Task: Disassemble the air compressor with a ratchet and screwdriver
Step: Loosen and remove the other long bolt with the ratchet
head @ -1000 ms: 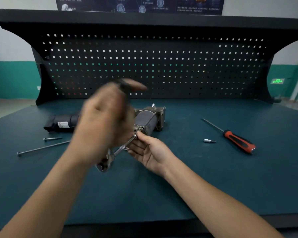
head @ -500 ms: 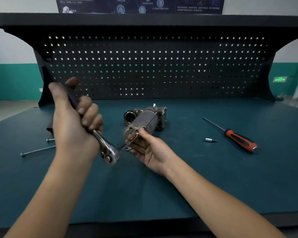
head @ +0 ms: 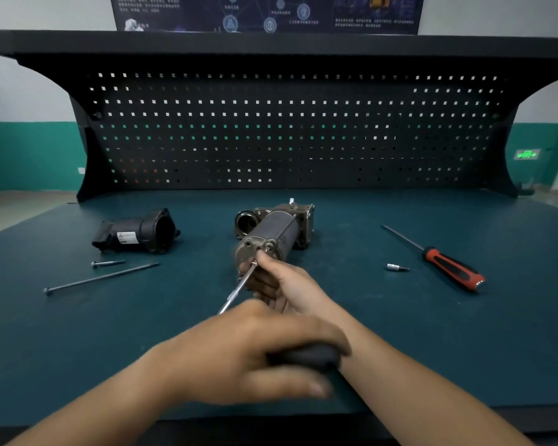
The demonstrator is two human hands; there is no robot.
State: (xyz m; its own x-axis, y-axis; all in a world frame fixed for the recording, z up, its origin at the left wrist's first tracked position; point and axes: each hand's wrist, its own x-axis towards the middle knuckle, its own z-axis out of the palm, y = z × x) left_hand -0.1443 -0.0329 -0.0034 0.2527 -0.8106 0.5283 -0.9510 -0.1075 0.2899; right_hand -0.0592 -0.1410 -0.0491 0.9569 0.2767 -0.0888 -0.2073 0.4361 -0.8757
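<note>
Compressor (head: 276, 231): lies on the bench (head: 400, 342), its round end face touching the right fingertips.

Right hand (head: 290, 288): thumb and fingers pinch the shaft (head: 236, 292) just at the end face, as half a second ago.

Left hand (head: 245, 358): blurred, fingers clenched round the black handle of the ratchet (head: 306, 357). Earlier it was raised at the left with the handle upright. It now sits low and near the camera, with the handle lying crosswise over the right forearm. The shaft runs from these fingers up to the right fingertips.

Black housing (head: 136, 233): well left of the right fingers, earlier partly hidden behind the left hand, now in full view.

Short bolt (head: 107, 263), long bolt (head: 100, 278): left of the fingers, in front of the housing, unmoved.

Socket (head: 397, 268), screwdriver (head: 448, 265): right of the right fingers, apart from them, unmoved.
</note>
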